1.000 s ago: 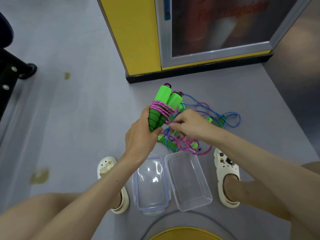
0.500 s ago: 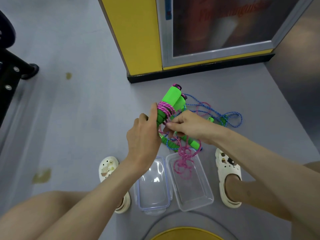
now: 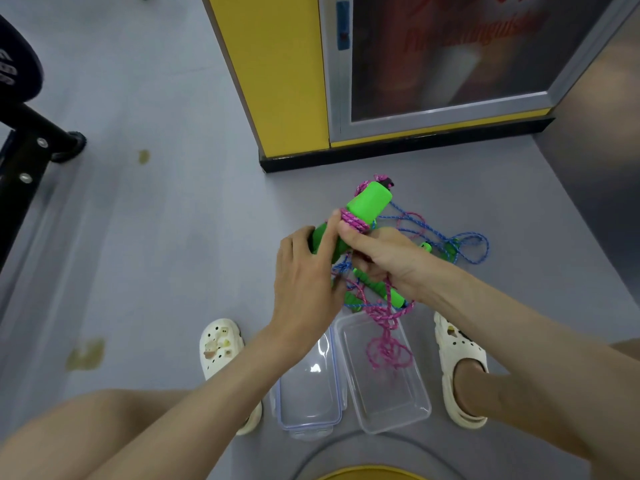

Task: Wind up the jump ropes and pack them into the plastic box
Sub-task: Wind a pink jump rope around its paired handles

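Right, I see the green handles [image 3: 367,203] held above the floor [image 3: 173,237], long axis slanting, thick ends pointing up and away to the right; pink rope [image 3: 353,221] coils round their middle; the left hand [image 3: 304,271] wraps their lower end, forefinger straight along them; the right hand [image 3: 384,261] pinches the coils, thumb on top; the loose tail hangs into the open box [image 3: 410,412]; blue rope [image 3: 462,244] lies beyond

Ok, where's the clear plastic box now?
Head view, lower centre: the clear plastic box sits on the floor between its blue-rimmed lid and the right white clog.
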A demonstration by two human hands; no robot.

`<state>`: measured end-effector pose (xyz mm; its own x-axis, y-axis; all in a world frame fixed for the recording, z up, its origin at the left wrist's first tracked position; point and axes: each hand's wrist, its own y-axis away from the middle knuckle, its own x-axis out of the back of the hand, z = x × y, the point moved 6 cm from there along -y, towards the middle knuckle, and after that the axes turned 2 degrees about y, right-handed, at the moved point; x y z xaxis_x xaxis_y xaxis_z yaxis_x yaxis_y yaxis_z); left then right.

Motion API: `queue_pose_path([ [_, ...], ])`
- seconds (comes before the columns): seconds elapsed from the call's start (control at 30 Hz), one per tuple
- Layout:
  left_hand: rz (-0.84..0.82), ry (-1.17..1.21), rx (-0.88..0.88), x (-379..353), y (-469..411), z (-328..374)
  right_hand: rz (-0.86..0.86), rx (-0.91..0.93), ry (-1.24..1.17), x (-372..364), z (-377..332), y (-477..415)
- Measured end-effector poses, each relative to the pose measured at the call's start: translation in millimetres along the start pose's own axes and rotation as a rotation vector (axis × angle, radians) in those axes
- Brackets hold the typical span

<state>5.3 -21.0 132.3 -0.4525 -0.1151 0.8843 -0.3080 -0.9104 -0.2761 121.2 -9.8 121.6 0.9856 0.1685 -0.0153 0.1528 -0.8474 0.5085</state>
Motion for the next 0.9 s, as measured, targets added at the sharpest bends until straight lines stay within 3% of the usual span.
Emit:
queue_pose_path([
  [0.13,-0.23,0.442,0.159,-10.1,-2.1,-1.1,0.135,-0.026,-0.017,16.1,5.0,-4.0],
  [0.23,-0.21,0.789,0.408,-2.2,-10.9,-14.1,0.08,-0.043,-0.001,21.8,5.6,-4.9],
  [0.33,-0.267,0.977,0.642,-0.9,-11.1,-25.1,0.022,-0.052,-0.009,20.8,7.4,-3.6],
  [0.47,-0.374,1.283,0.746,-9.5,-3.7,-17.9,-0.04,-0.076,0.002,14.1,10.4,-1.5],
  [0.53,-0.368,1.363,0.766,-8.1,-3.3,-16.9,-0.051,-0.084,-0.004,12.0,10.9,-1.0],
  [0.67,-0.368,1.29,0.823,-10.2,-1.4,-25.9,-0.063,-0.077,0.071,9.7,10.3,1.5],
  [0.83,-0.575,1.457,0.821,-22.3,11.8,-6.3,-0.17,-0.079,0.194,2.8,11.7,3.4],
  [0.9,-0.571,1.484,0.837,-22.2,11.4,-5.4,-0.173,-0.085,0.197,2.1,15.1,1.5],
])
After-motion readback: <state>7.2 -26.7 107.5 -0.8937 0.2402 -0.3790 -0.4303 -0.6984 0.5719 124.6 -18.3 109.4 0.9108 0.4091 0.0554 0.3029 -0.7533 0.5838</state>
